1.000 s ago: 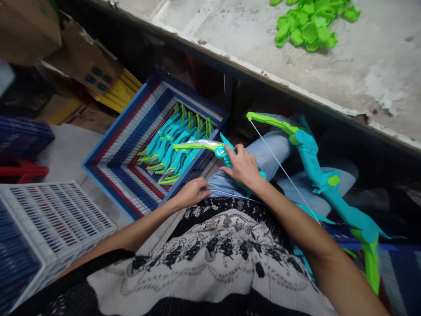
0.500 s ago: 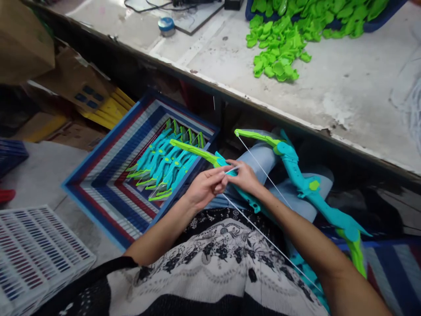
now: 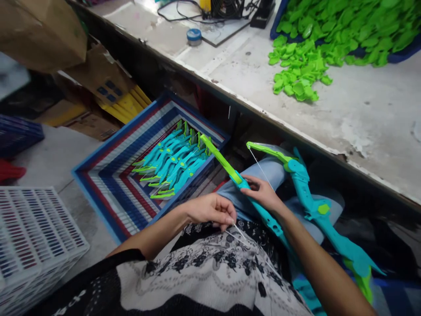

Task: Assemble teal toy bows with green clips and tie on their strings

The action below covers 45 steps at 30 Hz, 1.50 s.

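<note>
A teal toy bow with a lime-green tip (image 3: 222, 160) lies slantwise over the lap, and my right hand (image 3: 261, 193) is wrapped around its teal upper part. My left hand (image 3: 213, 211) pinches the end of a white string (image 3: 239, 230) to the left of the bow, above the patterned shirt. The string runs down to the right. Another teal and green bow (image 3: 307, 199), with its own string, rests across the knees on the right. Several similar bows (image 3: 174, 158) lie side by side in the striped crate (image 3: 108, 175).
On the worktable (image 3: 237, 66), green pieces (image 3: 301, 74) are heaped beside and in a blue bin (image 3: 399, 55). A blue-lidded jar (image 3: 194, 37) stands near cables. A white plastic basket (image 3: 42, 237) is at lower left, and cardboard boxes (image 3: 42, 33) are at upper left.
My left hand has come down and away from my right hand with the string. My right hand now holds the bow's body. The bow has turned steeper, and the whole view has shifted.
</note>
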Each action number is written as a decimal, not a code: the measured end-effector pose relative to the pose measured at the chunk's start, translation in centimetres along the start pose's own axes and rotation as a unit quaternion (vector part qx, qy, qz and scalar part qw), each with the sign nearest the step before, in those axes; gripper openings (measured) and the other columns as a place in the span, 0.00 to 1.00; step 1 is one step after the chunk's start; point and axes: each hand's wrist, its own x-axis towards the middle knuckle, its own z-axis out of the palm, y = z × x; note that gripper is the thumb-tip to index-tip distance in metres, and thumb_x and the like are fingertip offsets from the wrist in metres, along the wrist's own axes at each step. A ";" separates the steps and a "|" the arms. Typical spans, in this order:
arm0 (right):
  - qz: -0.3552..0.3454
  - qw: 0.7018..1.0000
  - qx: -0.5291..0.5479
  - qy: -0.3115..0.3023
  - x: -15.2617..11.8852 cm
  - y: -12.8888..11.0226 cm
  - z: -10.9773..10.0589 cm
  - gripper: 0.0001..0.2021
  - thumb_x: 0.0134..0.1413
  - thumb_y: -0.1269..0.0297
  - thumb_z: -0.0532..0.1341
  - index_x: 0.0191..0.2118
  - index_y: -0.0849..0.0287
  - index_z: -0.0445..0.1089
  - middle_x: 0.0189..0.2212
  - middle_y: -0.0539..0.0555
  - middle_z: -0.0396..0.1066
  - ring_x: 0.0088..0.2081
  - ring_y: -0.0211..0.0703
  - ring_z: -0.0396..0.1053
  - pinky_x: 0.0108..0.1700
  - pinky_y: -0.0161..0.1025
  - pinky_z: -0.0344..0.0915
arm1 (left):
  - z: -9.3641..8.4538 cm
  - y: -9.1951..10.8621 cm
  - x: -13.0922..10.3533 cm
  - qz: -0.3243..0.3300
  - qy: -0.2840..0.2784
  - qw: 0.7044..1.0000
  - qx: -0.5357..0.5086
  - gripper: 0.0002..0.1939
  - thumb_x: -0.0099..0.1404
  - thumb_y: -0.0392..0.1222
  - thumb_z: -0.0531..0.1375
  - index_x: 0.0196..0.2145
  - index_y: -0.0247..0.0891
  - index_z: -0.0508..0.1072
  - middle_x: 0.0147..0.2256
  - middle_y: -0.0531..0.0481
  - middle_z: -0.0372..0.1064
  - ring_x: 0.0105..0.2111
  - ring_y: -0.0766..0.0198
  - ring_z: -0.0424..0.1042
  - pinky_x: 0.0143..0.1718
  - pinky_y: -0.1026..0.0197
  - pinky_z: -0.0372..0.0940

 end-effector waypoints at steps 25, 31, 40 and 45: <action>0.048 0.998 0.039 -0.006 -0.5 0.0 -1.2 0.29 0.38 0.50 0.68 0.50 0.55 0.72 0.48 0.57 0.73 0.49 0.56 0.71 0.53 0.53 0.66 | -6.6 7.0 3.8 0.372 0.538 0.748 0.111 0.11 0.55 0.47 0.62 0.27 0.35 0.73 0.18 0.57 0.60 0.18 0.72 0.54 0.19 0.66 0.49; 0.040 0.998 0.047 -0.009 -0.7 -0.1 -1.1 0.29 0.40 0.51 0.68 0.50 0.56 0.72 0.49 0.57 0.72 0.49 0.55 0.71 0.53 0.50 0.67 | -7.5 7.5 3.7 0.366 0.522 0.755 0.153 0.12 0.56 0.48 0.62 0.27 0.34 0.72 0.18 0.56 0.61 0.19 0.72 0.56 0.20 0.66 0.50; 0.040 0.998 0.055 -0.010 -0.6 1.0 -1.0 0.31 0.41 0.50 0.68 0.53 0.57 0.70 0.50 0.58 0.71 0.49 0.54 0.71 0.53 0.50 0.66 | -7.7 8.7 3.0 0.371 0.492 0.767 0.178 0.12 0.55 0.47 0.63 0.28 0.34 0.72 0.17 0.57 0.59 0.18 0.73 0.56 0.19 0.68 0.50; 0.038 0.998 0.046 -0.009 -0.7 1.0 -0.6 0.29 0.44 0.52 0.67 0.54 0.56 0.69 0.49 0.57 0.72 0.46 0.53 0.72 0.50 0.49 0.68 | -7.7 8.9 3.9 0.388 0.454 0.791 0.135 0.14 0.55 0.48 0.64 0.31 0.35 0.69 0.16 0.58 0.61 0.17 0.73 0.58 0.19 0.69 0.51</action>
